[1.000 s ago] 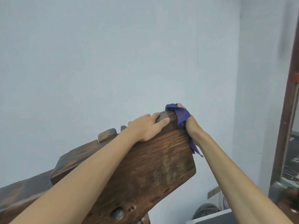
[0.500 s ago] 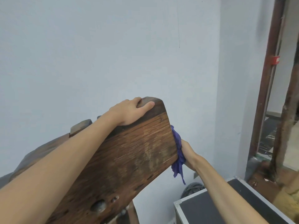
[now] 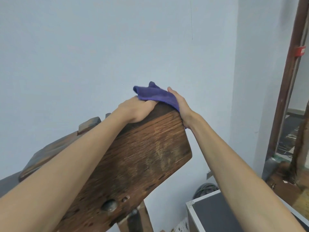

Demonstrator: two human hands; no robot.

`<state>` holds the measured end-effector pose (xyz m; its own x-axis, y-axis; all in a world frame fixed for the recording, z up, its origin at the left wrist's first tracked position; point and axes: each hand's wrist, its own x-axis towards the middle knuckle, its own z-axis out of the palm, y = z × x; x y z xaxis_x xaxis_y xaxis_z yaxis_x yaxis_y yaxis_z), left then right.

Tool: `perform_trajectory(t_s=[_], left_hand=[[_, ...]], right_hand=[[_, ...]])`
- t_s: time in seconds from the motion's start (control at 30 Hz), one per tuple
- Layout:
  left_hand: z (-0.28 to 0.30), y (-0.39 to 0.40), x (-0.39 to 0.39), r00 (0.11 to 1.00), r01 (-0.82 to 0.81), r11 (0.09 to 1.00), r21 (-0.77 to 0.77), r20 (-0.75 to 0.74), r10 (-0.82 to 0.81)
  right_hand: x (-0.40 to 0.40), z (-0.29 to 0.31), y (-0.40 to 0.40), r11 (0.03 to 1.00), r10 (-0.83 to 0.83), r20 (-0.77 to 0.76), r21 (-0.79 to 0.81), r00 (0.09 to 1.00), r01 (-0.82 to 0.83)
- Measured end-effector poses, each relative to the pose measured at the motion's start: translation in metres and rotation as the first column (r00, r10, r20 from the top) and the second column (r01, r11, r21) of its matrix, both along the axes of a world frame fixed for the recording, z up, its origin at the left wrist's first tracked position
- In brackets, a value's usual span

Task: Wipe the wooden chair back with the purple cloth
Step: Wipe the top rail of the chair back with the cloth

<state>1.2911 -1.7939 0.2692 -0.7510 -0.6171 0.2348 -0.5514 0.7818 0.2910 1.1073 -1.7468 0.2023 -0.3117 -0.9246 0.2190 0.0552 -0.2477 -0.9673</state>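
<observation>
Cloth (image 3: 157, 95) back up on the chair back (image 3: 142, 156) top corner from its side edge, right hand (image 3: 179, 104) pressing it, left hand (image 3: 135, 111) clamping the top edge; wiping mid-stroke.

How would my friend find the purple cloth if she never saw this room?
Find the big wooden chair back slanting across the middle. At its top corner, the right hand presses the purple cloth onto the wood. It is the only soft, bright purple thing there.
</observation>
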Motion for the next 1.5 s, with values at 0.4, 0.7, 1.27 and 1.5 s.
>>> perform_trajectory(t_s=[0.4,0.7,1.27,1.5], left_hand=[[0.003,0.000,0.000,0.998,-0.032,0.999,-0.019,0.048,0.033],[0.004,0.001,-0.001,0.998,-0.034,0.998,-0.051,0.042,0.036],[0.005,-0.007,0.106,0.860,0.211,0.847,0.488,-0.504,0.076],[-0.011,-0.011,0.144,0.908,0.099,0.971,0.219,-0.418,0.002]], right_hand=[[-0.018,-0.102,-0.003,0.933,-0.021,-0.146,0.352,0.989,0.071],[0.011,-0.130,0.055,0.923,-0.272,0.018,0.289,0.962,0.256],[0.183,-0.060,0.046,0.784,-0.580,-0.674,-0.614,0.457,0.089],[0.151,0.032,0.063,0.860,-0.509,-0.815,-0.469,0.278,0.199]])
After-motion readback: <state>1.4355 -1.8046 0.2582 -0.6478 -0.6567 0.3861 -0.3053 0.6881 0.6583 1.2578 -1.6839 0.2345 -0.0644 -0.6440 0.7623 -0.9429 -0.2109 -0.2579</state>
